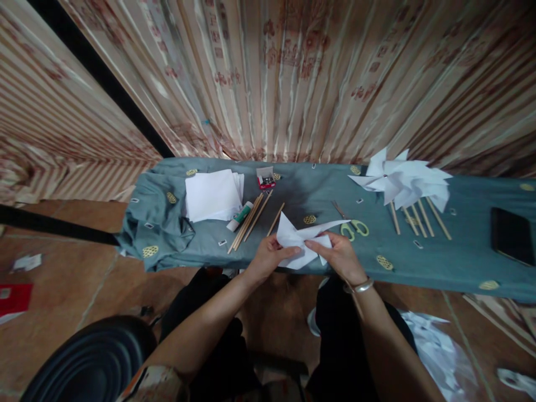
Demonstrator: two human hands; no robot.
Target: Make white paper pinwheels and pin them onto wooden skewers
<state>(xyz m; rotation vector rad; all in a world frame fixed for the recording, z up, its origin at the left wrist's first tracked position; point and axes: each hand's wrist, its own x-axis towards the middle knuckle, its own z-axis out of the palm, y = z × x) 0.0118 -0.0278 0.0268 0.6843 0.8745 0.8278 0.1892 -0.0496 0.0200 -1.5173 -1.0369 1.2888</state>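
Between my two hands is a white paper pinwheel (295, 238) with folded, pointed blades, held over the table's front edge. My left hand (272, 254) grips its left side, the thumb lying across the paper. My right hand (337, 254) pinches the right side, its thumb near the middle of the folds. Just beyond the paper lies a single wooden stick (276, 219). Green-handled scissors (354, 226) rest close to my right hand. Further left are several wooden sticks (251, 220) and a glue stick (240, 216).
A stack of white paper (213, 195) and a small red box (266, 178) of metal pieces sit on the cloth-covered table (326, 192). Finished pinwheels (404, 177) on sticks are piled at right, near a dark flat object (513, 234). A black stool (90, 363) stands lower left.
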